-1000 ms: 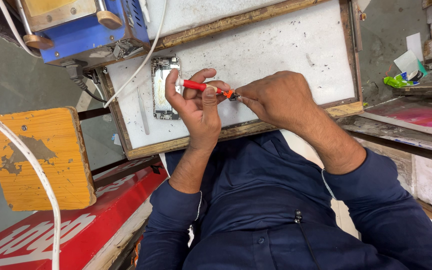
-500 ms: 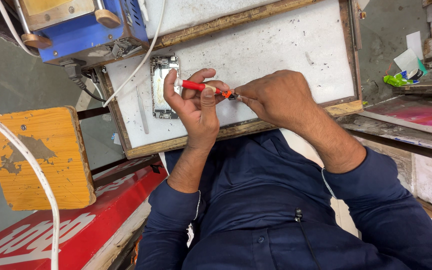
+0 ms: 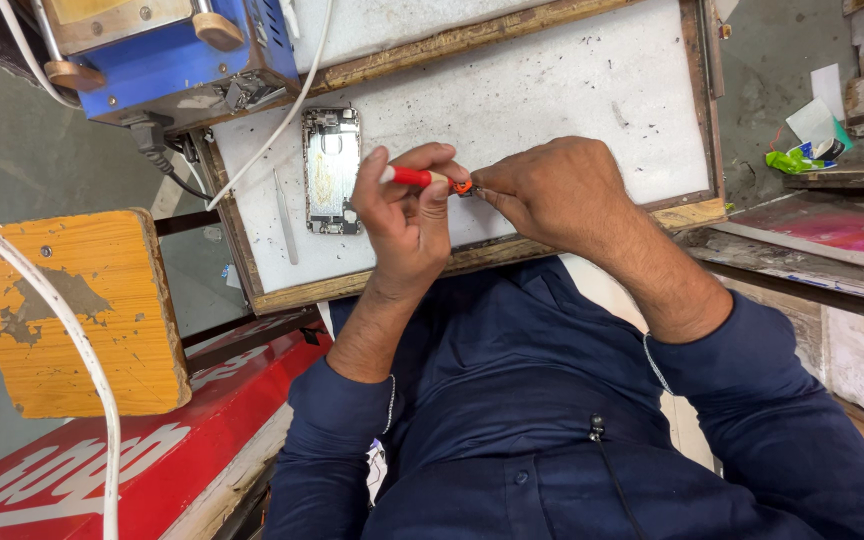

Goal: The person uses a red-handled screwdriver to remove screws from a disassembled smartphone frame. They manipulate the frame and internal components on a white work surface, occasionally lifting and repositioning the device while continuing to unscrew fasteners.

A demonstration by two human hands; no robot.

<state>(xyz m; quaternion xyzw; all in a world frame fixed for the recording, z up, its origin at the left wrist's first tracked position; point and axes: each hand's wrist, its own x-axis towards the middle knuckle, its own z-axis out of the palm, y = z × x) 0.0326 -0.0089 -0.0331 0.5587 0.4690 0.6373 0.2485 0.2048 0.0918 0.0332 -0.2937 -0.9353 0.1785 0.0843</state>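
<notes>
Left hand (image 3: pixel 407 225) grips red screwdriver (image 3: pixel 420 178); right hand (image 3: pixel 562 195) pinches its tip; opened phone (image 3: pixel 331 170) just beside left hand.

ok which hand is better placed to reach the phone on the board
Left, probably. The left hand sits right beside the phone, though it holds the screwdriver; the right hand is farther off, pinching a small part at the screwdriver's tip.
</notes>
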